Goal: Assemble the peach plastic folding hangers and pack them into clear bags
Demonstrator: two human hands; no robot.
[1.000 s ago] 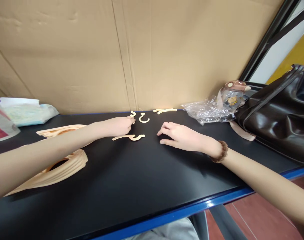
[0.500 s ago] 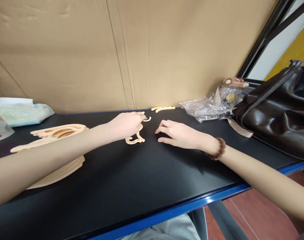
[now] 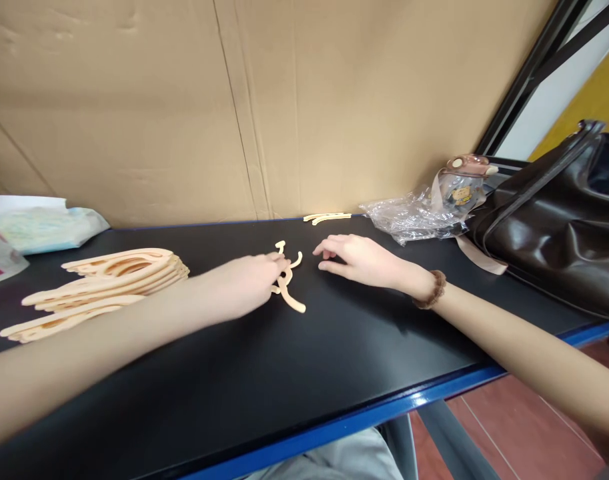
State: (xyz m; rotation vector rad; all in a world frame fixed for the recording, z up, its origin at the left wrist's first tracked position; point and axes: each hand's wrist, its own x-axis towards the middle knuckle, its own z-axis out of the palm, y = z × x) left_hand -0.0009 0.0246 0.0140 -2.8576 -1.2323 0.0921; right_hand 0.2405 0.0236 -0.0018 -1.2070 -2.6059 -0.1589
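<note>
Several curved pieces (image 3: pixel 290 295) pinched by left hand (image 3: pixel 251 283) | right hand (image 3: pixel 361 260) fingers spread, empty | strips (image 3: pixel 327 217) lie apart behind

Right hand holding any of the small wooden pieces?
No, the right hand rests open and empty on the table; the small wooden pieces lie by the left hand.

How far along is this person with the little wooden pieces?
Looks done: thin wooden sheets lie stacked at the left. In hand: the left hand touches a few small curved pieces; the right hand rests on the table nearby. Left: those pieces and two strips by the wall lie loose, unjoined.
</note>
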